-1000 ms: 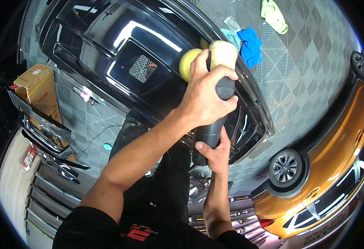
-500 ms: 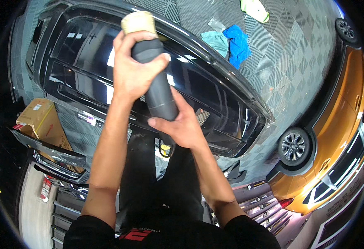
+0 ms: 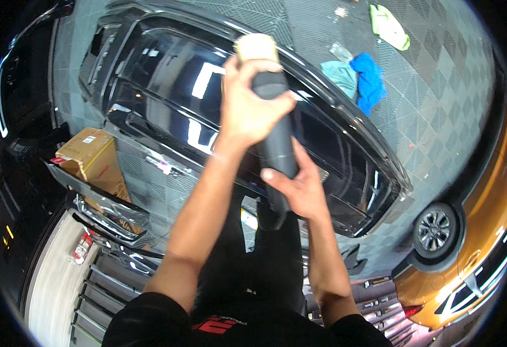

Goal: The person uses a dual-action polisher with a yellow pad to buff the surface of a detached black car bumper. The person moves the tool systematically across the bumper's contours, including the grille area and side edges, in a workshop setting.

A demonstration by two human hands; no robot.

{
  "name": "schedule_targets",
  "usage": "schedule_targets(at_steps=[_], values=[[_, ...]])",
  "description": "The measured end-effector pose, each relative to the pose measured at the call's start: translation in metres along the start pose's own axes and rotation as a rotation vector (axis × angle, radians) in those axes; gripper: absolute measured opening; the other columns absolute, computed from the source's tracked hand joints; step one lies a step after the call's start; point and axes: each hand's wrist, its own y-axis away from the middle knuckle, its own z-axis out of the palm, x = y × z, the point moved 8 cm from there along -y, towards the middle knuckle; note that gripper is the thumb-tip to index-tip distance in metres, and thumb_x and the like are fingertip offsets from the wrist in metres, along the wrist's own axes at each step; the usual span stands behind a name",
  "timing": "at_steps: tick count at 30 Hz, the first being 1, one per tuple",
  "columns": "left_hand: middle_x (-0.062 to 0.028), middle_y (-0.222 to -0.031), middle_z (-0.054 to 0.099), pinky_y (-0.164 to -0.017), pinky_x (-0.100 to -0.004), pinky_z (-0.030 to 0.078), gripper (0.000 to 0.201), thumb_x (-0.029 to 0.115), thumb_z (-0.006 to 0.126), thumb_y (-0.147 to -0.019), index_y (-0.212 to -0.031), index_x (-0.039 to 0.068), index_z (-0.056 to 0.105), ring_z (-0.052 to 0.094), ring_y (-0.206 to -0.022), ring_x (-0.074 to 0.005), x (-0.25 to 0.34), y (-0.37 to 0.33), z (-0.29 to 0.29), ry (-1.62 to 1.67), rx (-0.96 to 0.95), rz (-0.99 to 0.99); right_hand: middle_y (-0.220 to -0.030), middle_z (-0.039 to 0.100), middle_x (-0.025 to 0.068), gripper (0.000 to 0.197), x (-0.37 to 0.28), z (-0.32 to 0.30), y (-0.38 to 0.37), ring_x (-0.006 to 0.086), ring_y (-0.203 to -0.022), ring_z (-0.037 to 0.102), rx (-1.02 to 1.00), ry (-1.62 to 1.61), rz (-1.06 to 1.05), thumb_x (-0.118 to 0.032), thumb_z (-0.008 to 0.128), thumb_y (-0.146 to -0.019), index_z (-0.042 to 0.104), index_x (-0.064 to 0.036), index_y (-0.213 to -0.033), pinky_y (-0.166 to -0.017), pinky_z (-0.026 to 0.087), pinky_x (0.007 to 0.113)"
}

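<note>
Both my hands hold a black polisher [image 3: 276, 144] with a pale yellow foam pad [image 3: 256, 47] at its far end. My left hand [image 3: 249, 110] wraps round the head just behind the pad, thumb across the top. Nearer to me, my right hand [image 3: 302, 188] grips the body toward its rear, thumb on top. A cord leads down from the rear end. Beneath the polisher lies a large glossy black car panel [image 3: 169, 66] with bright light reflections. Whether the pad touches the panel cannot be told, as its working face is hidden.
A cardboard box [image 3: 100, 159] stands left of the panel, with a black trim part [image 3: 100, 194] against it. Blue [image 3: 370, 84], teal [image 3: 340, 77] and lime [image 3: 389, 28] cloths lie on the tiled floor [image 3: 438, 110] beyond. An orange car [image 3: 473, 243] is at the right, a black car [image 3: 19, 139] at the left.
The view has shifted, so the surroundings sit farther right and lower. Both hands and the polisher have moved right over the panel. Both grips stay the same.
</note>
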Motion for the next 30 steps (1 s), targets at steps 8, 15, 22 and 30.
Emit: schedule_targets(at_steps=[8,15,22,30], values=[[-0.0221,-0.143,0.049,-0.11,-0.0527,0.052,0.055,0.018,0.096,-0.063,-0.114,0.018,0.074,0.056,-0.132,-0.042,-0.023,-0.038,-0.036,0.15,-0.057,-0.001,-0.137,0.065,0.0079,0.09,-0.005,0.053,-0.026,0.0145,-0.121,0.062,0.015,0.007,0.015,-0.008,0.088,-0.09,0.039,0.003,-0.165,-0.104,0.052,0.031],[-0.014,-0.126,0.063,-0.104,-0.0435,0.053,0.05,0.019,0.096,-0.07,-0.113,0.009,0.073,0.065,-0.118,-0.0297,-0.077,-0.099,-0.131,0.18,-0.105,-0.105,-0.133,0.069,0.014,0.104,-0.006,0.153,-0.077,0.0147,-0.112,0.067,-0.021,0.114,0.0,-0.019,0.091,-0.09,0.028,0.003,-0.169,-0.094,0.057,0.031],[-0.0122,-0.127,0.063,-0.104,-0.0424,0.053,0.051,0.018,0.098,-0.071,-0.115,0.008,0.072,0.065,-0.118,-0.0285,-0.075,-0.108,-0.131,0.192,-0.176,-0.161,-0.14,0.066,0.0156,0.104,-0.02,0.166,-0.074,0.0146,-0.116,0.067,0.016,0.022,0.082,-0.016,0.089,-0.09,0.025,0.0014,-0.17,-0.094,0.058,0.031],[-0.0184,-0.141,0.049,-0.111,-0.0479,0.052,0.054,0.013,0.095,-0.068,-0.117,0.015,0.072,0.059,-0.13,-0.0385,-0.029,-0.048,-0.04,0.239,-0.381,-0.084,-0.145,0.063,0.0116,0.098,-0.012,0.091,0.001,0.0179,-0.125,0.062,0.236,0.008,0.133,-0.009,0.091,-0.089,0.034,0.0026,-0.168,-0.109,0.05,0.033]])
